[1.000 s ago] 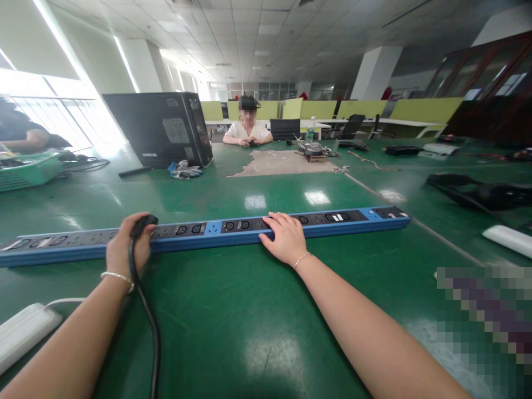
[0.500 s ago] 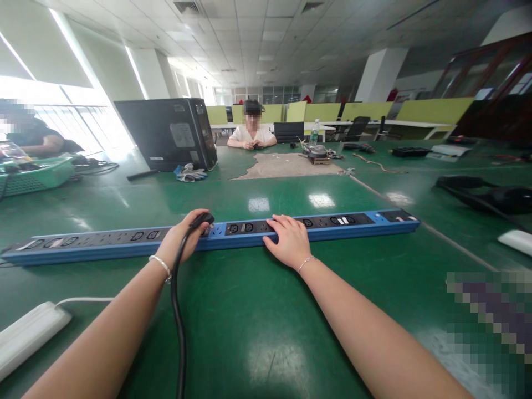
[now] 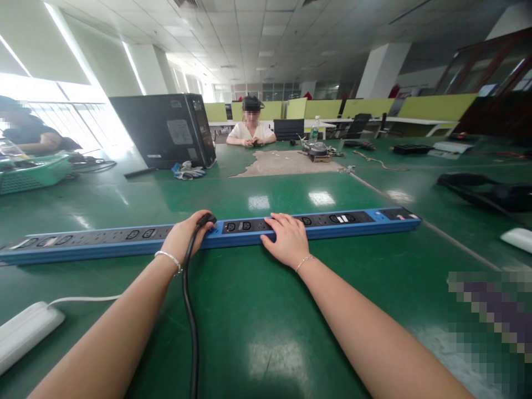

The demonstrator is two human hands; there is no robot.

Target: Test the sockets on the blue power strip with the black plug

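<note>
A long blue power strip (image 3: 241, 238) with rows of black sockets lies across the green table. My left hand (image 3: 185, 235) is closed on a black plug (image 3: 206, 219), held over the strip left of its middle, near a blue section with a socket. From the plug a thick black cable (image 3: 190, 310) runs down toward the bottom edge. My right hand (image 3: 286, 238) rests on the strip right of its middle, fingers spread over the sockets and thumb at the near edge.
A black computer case (image 3: 166, 133) and gloves (image 3: 188, 170) stand beyond the strip. A green basket (image 3: 37, 174) is at the left, white power strips (image 3: 29, 332) at both sides. A person (image 3: 251, 130) sits opposite, another at far left.
My left hand has moved slightly right with the plug, which is now over the blue section of the strip. My right hand stays on the strip.
</note>
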